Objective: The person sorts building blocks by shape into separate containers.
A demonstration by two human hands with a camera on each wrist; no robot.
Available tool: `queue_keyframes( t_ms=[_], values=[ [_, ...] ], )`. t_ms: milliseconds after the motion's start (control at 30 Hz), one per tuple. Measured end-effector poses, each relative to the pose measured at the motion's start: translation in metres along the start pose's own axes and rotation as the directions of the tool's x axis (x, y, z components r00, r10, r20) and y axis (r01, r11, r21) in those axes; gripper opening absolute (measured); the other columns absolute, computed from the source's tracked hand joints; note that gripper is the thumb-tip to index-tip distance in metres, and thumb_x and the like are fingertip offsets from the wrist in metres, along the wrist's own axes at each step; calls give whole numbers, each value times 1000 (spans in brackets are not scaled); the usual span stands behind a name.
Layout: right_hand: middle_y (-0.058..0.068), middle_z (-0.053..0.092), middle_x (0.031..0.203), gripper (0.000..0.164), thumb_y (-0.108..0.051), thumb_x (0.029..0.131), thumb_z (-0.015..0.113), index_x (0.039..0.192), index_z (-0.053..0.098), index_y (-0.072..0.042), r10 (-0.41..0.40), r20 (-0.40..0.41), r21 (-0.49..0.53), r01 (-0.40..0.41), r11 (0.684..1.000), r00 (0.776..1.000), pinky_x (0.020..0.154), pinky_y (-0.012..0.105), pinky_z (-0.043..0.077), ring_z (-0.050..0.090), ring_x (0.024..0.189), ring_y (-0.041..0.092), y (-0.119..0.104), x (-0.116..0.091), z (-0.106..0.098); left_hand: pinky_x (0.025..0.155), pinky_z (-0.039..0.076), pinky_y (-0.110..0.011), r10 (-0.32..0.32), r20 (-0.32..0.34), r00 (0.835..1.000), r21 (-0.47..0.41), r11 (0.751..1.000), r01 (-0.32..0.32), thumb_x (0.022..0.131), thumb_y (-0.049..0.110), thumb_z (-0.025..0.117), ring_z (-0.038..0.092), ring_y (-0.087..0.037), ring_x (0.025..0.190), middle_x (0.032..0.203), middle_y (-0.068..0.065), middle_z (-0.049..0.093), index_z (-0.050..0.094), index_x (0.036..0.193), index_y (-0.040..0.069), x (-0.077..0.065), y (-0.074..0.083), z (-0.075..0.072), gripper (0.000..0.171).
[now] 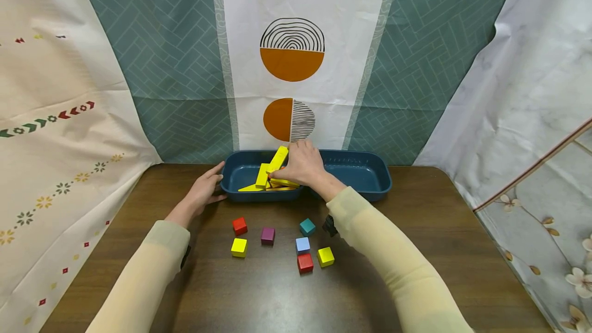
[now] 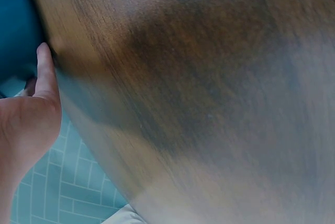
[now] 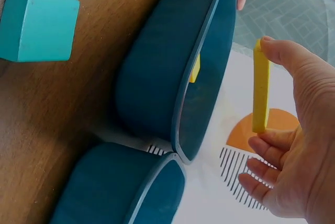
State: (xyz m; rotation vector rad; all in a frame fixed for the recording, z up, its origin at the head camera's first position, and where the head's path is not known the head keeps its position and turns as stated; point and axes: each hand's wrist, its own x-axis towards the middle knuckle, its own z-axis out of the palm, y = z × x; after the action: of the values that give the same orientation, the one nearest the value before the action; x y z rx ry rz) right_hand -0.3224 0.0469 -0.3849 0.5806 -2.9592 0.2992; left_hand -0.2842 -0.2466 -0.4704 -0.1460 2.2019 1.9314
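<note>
a yellow bar (image 3: 260, 88) is hanging above the left tray (image 1: 259, 197), and the right hand (image 1: 305, 162) is holding it at its two ends, the thumb pressing one end and a fingertip the other; the remaining fingers are bending loosely beside it. under the bar, more yellow pieces (image 1: 262, 176) are lying in a heap in the left tray, one leaning steeply over the rest. the left hand (image 1: 202, 191) is resting against the outer left end of that tray, its fingers spreading fairly wide and straight along the wall. the right tray (image 1: 356, 176) is standing next to the left one, end to end. nearer the person, seven cubes are sitting on the table (image 1: 222, 292): on the left, a red cube (image 1: 239, 226) just behind a yellow cube (image 1: 239, 247), with a purple cube (image 1: 267, 236) to their right; further right, a teal cube (image 1: 307, 227), then a blue cube (image 1: 302, 246) with a second red cube (image 1: 305, 263) directly before it, and a second yellow cube (image 1: 326, 257) beside them. behind the trays, a patterned cloth (image 1: 180, 55) is hanging.
</note>
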Motion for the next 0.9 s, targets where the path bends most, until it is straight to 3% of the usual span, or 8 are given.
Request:
queue_keyframes(
  t_ms=[133, 367, 900],
  values=[
    [4, 54, 108, 84, -73, 75, 73, 124, 58, -8, 0, -2, 2, 0, 1000, 1000, 88, 37, 42, 44, 103, 23, -1, 1, 3, 105, 45, -56, 1, 0, 1000, -3, 1000, -1, 112, 21, 31, 38, -44, 143, 170, -11, 10, 17, 166, 28, 1, -1, 0, 56],
    [8, 56, 132, 96, -76, 77, 69, 141, 55, -6, -4, 10, -4, 5, 1000, 1000, 100, 41, 42, 45, 116, 26, -2, 3, 3, 105, 45, -56, 8, 6, 1000, -3, 1000, -8, 112, 21, 32, 38, -44, 143, 170, -11, 10, 17, 165, 29, 0, -1, 0, 56],
    [10, 54, 141, 96, -74, 80, 69, 148, 53, -8, -38, 16, 31, 37, 999, 999, 103, 44, 41, 44, 124, 30, 2, -2, -5, 104, 45, -57, 11, 6, 1000, -12, 1000, -11, 112, 20, 31, 36, -45, 144, 170, -11, 9, 17, 166, 28, 1, -2, -1, 56]
  ],
)
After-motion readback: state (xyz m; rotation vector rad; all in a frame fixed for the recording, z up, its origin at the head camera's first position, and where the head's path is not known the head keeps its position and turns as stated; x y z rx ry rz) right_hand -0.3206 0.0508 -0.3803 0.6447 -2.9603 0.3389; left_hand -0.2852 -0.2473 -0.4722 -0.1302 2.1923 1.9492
